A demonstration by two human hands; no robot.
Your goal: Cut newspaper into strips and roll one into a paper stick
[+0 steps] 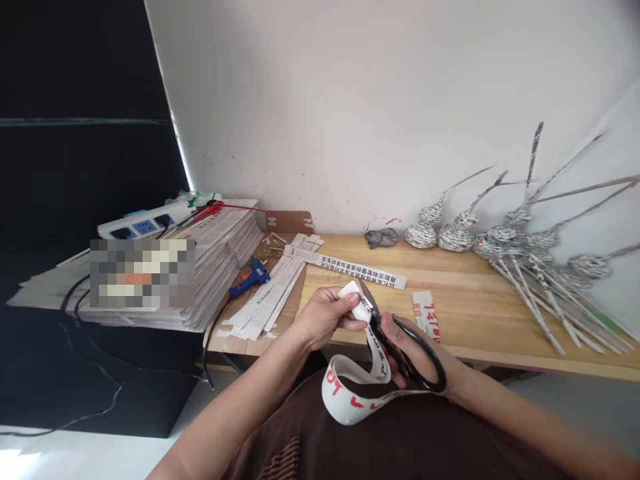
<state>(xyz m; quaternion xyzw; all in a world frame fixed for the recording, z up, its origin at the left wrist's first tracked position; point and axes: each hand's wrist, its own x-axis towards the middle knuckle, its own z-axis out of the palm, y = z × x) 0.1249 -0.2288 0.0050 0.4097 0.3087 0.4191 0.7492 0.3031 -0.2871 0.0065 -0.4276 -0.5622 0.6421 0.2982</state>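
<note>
left hand (325, 315) pinches the top end of a white paper strip (345, 403) with red print, fingers closed on it. right hand (417, 363) grips black scissors (379, 325), fingers through the handles, blades parted at the strip just beside the left fingertips. the strip loops down toward six o'clock over the lap. on the wooden table (475, 313), a printed strip (350, 269) lies at twelve o'clock, a blue glue gun (249, 282) at ten, woven newspaper gourds (440, 233) at one.
</note>
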